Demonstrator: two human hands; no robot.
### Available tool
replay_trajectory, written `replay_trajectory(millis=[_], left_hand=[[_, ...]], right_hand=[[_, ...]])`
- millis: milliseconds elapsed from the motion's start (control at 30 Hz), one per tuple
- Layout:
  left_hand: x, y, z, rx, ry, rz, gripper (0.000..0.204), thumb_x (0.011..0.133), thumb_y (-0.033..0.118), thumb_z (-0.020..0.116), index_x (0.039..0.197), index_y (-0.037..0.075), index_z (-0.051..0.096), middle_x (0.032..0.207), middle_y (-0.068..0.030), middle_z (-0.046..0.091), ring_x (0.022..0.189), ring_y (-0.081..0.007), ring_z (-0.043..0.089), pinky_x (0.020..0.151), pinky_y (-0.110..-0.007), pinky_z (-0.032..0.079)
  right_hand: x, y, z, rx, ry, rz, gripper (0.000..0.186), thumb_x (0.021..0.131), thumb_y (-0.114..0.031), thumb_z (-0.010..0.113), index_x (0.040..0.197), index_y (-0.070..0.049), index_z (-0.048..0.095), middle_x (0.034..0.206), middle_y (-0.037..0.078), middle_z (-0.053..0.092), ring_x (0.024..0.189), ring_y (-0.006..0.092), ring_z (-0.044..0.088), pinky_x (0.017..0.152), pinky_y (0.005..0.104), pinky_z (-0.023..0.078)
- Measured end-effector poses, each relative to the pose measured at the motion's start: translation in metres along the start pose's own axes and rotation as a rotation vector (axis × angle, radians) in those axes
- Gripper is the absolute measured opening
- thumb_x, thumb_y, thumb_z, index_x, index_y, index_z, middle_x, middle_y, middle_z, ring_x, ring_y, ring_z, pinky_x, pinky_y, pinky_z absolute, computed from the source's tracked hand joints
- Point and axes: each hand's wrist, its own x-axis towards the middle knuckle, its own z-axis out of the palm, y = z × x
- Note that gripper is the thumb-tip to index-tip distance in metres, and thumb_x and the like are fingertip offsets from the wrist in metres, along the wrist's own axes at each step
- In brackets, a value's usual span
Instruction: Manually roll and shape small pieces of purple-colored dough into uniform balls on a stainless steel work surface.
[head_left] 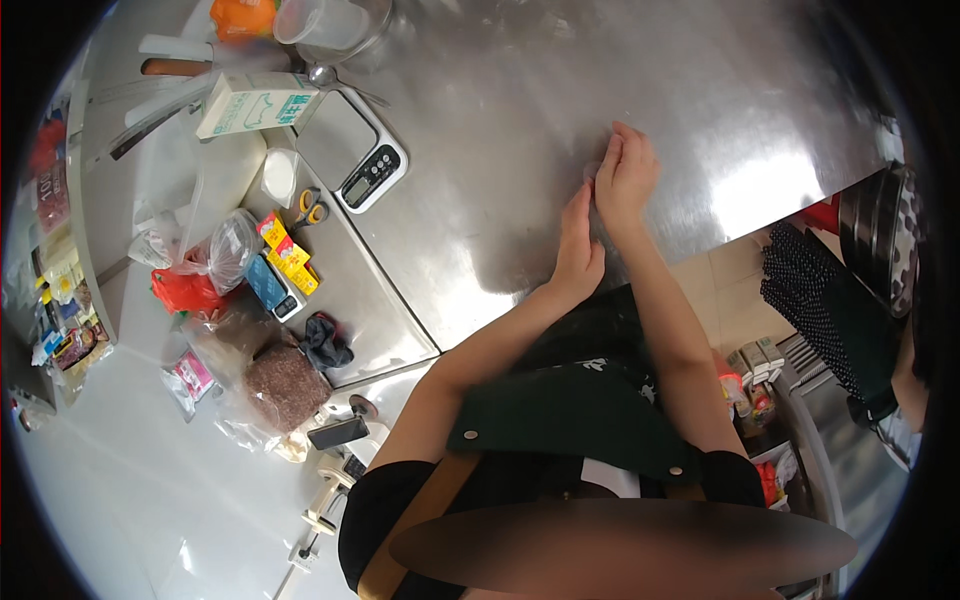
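Note:
My left hand (577, 245) is held on edge over the steel worktop (470, 190), its fingers stretched forward side by side. Just right of it, my right hand (625, 185) is cupped with curled fingers. A small translucent thing (591, 171), too indistinct to name, shows between the fingertips of my two hands; whether both touch it, I cannot tell. To their left a white digital scale (368, 178) lies on the steel, with a carton (258, 104) and a metal spoon (323, 76) at its far side.
At left are scissors (311, 207), yellow packets (287, 255), a small scale (272, 285), bags (233, 250), a brown block (287, 390), knives (163, 67) and a clear container (325, 22). At right, a co-worker (820, 320) in dotted clothing stands beside stacked round pans (878, 235).

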Motion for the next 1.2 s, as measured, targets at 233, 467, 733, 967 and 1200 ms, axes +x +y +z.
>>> replay_trajectory(millis=[233,467,733,967,1200], left_hand=[[0.024,-0.025,-0.005,-0.092,0.067,-0.089,0.075,0.069,-0.012,0.036,0.141,-0.003,0.018,0.143,-0.0228,0.025,0.132,-0.0349,0.027,0.112,-0.041,0.019],[0.021,-0.014,0.003,-0.059,-0.030,-0.113,0.076,0.069,-0.014,0.034,0.142,-0.001,0.016,0.144,-0.0215,0.022,0.136,-0.0319,0.022,0.113,-0.039,0.017],[0.022,-0.011,0.001,-0.068,-0.032,-0.154,0.075,0.069,-0.012,0.035,0.141,-0.002,0.018,0.144,-0.0223,0.024,0.136,-0.0327,0.023,0.112,-0.040,0.018],[0.010,-0.003,0.006,-0.011,-0.032,-0.095,0.072,0.070,-0.011,0.036,0.141,-0.002,0.021,0.142,-0.0212,0.026,0.134,-0.0331,0.025,0.112,-0.040,0.020],[0.020,-0.006,0.005,0.001,-0.042,-0.126,0.072,0.070,-0.010,0.036,0.140,-0.003,0.022,0.140,-0.0222,0.029,0.132,-0.0340,0.028,0.110,-0.041,0.022]], right_hand=[[-0.005,0.021,0.010,-0.124,0.045,-0.068,0.017,0.087,-0.011,0.052,0.103,-0.010,0.059,0.096,0.007,0.061,0.087,0.0261,0.057,0.076,0.0394,0.037],[0.004,0.002,-0.003,-0.016,-0.010,0.071,0.017,0.090,-0.010,0.048,0.102,-0.009,0.060,0.097,0.006,0.062,0.090,0.0242,0.057,0.075,0.0369,0.038],[-0.018,0.032,0.002,-0.136,0.052,-0.066,0.017,0.088,-0.010,0.050,0.103,-0.010,0.058,0.094,0.007,0.060,0.086,0.0271,0.056,0.073,0.0409,0.037],[-0.010,0.000,-0.017,0.025,-0.008,0.063,0.017,0.087,-0.009,0.051,0.103,-0.009,0.058,0.096,0.009,0.060,0.090,0.0293,0.056,0.074,0.0408,0.037],[-0.031,0.035,-0.013,-0.141,-0.009,0.018,0.020,0.087,-0.009,0.050,0.106,-0.009,0.058,0.100,0.009,0.059,0.092,0.0293,0.055,0.076,0.0417,0.036]])
